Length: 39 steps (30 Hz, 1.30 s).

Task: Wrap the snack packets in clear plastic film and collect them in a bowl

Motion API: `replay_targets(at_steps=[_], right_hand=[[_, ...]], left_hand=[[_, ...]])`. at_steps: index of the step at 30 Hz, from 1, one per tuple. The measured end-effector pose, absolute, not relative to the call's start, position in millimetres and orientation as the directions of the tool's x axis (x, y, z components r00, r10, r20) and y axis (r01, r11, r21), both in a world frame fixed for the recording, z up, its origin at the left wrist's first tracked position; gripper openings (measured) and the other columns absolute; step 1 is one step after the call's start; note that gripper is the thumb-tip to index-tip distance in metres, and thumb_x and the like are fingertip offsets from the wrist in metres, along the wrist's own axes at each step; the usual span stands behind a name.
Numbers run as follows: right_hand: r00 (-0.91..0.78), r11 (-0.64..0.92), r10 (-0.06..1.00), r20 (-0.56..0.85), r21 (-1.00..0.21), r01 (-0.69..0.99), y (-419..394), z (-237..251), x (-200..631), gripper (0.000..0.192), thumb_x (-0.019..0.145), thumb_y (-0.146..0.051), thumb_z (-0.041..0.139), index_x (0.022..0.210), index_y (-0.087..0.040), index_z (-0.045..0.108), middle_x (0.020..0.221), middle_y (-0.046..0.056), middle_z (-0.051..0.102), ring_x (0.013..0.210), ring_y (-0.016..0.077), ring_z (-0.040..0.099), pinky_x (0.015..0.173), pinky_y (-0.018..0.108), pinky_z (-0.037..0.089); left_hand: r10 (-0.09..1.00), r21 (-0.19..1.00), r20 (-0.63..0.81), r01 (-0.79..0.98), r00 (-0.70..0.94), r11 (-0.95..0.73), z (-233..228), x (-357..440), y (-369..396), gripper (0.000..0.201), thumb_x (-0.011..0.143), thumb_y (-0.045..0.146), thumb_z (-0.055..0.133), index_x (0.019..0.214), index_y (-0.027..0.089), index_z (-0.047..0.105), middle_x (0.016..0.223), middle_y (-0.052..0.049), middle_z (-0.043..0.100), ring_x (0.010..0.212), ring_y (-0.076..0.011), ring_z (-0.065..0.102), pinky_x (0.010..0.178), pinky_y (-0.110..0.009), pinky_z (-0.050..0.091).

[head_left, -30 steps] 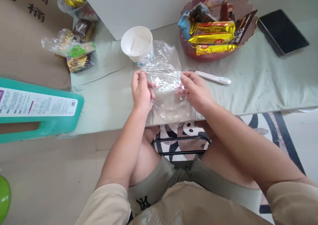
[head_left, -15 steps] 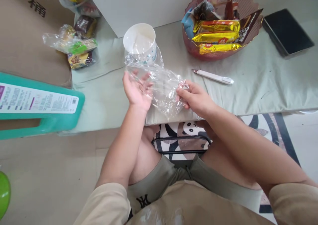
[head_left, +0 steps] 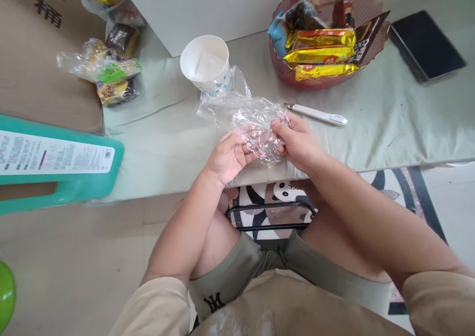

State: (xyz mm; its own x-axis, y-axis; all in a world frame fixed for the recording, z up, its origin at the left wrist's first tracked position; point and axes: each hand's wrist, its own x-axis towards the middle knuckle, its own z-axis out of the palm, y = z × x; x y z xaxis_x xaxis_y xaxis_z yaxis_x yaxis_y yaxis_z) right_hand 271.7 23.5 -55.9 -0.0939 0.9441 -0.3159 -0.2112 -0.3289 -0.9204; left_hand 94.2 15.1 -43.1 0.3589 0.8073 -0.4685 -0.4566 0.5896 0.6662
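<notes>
Nearest the camera are the person's lap in olive shorts and the beige sleeves of both arms, and between the knees a stool [head_left: 272, 205] with a panda print and a dark frame shows. Just beyond it, at the near edge of the pale green tabletop [head_left: 389, 123], the two hands meet. The left hand [head_left: 232, 154] is turned palm up with its fingers curled into a crumpled piece of clear plastic film [head_left: 247, 118], and the right hand [head_left: 299, 140] pinches the same film from the other side, thumb and fingertips closed on it. The film is bunched between the hands, held just above the tabletop edge, and a loose tail of it trails away toward a white paper cup [head_left: 206, 64]; whether that tail touches the cup cannot be told. The cup stands open-mouthed a little farther back, with a blue pattern on its side. To the right of the hands, a slim white pen-like tool [head_left: 317, 114] lies flat on the tabletop, apart from the film. Far left, a teal container [head_left: 59, 160] with a printed label lies on its side. Behind it, a clear bag of wrapped snacks [head_left: 100, 71] rests by a brown cardboard box [head_left: 29, 44]. At the back right, a red basket [head_left: 319, 81] holds gold and brown snack packets, and a dark phone [head_left: 426, 44] lies flat beyond it.
</notes>
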Motion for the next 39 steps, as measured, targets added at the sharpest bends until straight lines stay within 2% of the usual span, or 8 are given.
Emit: replay_targets(at_steps=[5,9,14,17,22,28,35,39], right_hand=[[-0.067,-0.328,0.945,-0.321,-0.926,-0.186,24.1,-54.6,273.9,0.028,0.084,-0.039,0.070,0.080,-0.024,0.046,0.063,-0.007,0.051,0.046,0.0060,0.040,0.043,0.023,0.028],[-0.085,-0.314,0.949,-0.304,-0.936,-0.158,23.6,-56.0,275.7,0.025,0.088,-0.039,0.067,0.082,-0.025,0.047,0.061,-0.008,0.053,0.043,0.0064,0.041,0.045,0.025,0.030],[-0.081,-0.284,0.958,-0.275,-0.950,-0.130,22.9,-56.2,276.3,0.022,0.091,-0.034,0.064,0.081,-0.025,0.047,0.058,-0.008,0.052,0.042,0.0067,0.043,0.045,0.024,0.032],[-0.084,-0.282,0.958,-0.274,-0.954,-0.107,22.6,-55.1,276.2,0.021,0.092,-0.032,0.064,0.082,-0.025,0.047,0.060,-0.008,0.055,0.043,0.0066,0.043,0.046,0.024,0.033],[-0.068,-0.262,0.964,-0.258,-0.963,-0.056,23.0,-55.8,276.4,0.023,0.093,-0.033,0.064,0.082,-0.025,0.046,0.061,-0.008,0.054,0.045,0.0070,0.044,0.047,0.024,0.035],[0.011,-0.220,0.975,-0.220,-0.975,-0.014,26.5,-51.7,281.7,0.022,0.093,-0.028,0.063,0.080,-0.025,0.045,0.058,-0.007,0.053,0.045,0.0083,0.044,0.045,0.024,0.033],[0.055,-0.232,0.971,-0.232,-0.973,0.003,28.4,-44.1,292.4,0.018,0.088,-0.024,0.063,0.085,-0.027,0.046,0.053,-0.008,0.050,0.045,0.0101,0.043,0.046,0.025,0.034],[0.109,-0.255,0.961,-0.254,-0.967,-0.008,30.5,-45.0,300.2,0.020,0.086,-0.028,0.067,0.085,-0.027,0.047,0.055,-0.007,0.050,0.046,0.0099,0.045,0.045,0.025,0.035]], left_hand=[[0.817,0.753,-0.393,-0.362,0.421,0.549,-45.4,94.5,10.7,0.048,0.065,0.018,0.085,0.111,0.019,0.070,0.117,-0.008,0.079,0.109,-0.0253,0.075,0.092,-0.036,0.059],[0.826,0.800,-0.441,-0.265,0.351,0.539,-48.2,98.6,11.3,0.044,0.068,0.035,0.091,0.102,0.017,0.071,0.098,-0.006,0.080,0.085,-0.0172,0.076,0.083,-0.031,0.060],[0.821,0.788,-0.463,-0.269,0.335,0.554,-48.6,102.4,14.2,0.055,0.064,0.056,0.090,0.096,0.016,0.069,0.088,-0.006,0.079,0.076,-0.0180,0.076,0.072,-0.029,0.062],[0.823,0.800,-0.491,-0.226,0.288,0.556,-49.0,104.5,15.9,0.043,0.073,0.052,0.085,0.091,0.016,0.068,0.082,-0.005,0.078,0.071,-0.0165,0.075,0.066,-0.026,0.060],[0.796,0.798,-0.561,-0.107,0.228,0.593,-47.2,105.9,15.1,0.004,0.085,0.018,0.070,0.084,0.014,0.069,0.068,-0.002,0.073,0.062,-0.0105,0.071,0.058,-0.019,0.055],[0.718,0.774,-0.599,0.025,0.353,0.633,-38.0,99.5,11.7,0.010,0.084,0.019,0.075,0.079,0.012,0.069,0.067,-0.003,0.074,0.053,-0.0078,0.067,0.051,-0.015,0.050],[0.674,0.802,-0.555,0.097,0.488,0.590,-39.7,85.5,11.1,0.028,0.076,0.038,0.083,0.069,0.014,0.072,0.055,-0.003,0.070,0.042,-0.0079,0.059,0.041,-0.016,0.043],[0.605,0.790,-0.542,0.107,0.583,0.604,-43.1,81.3,14.1,0.028,0.074,0.038,0.084,0.068,0.013,0.073,0.060,-0.007,0.073,0.049,-0.0108,0.066,0.043,-0.017,0.045]])
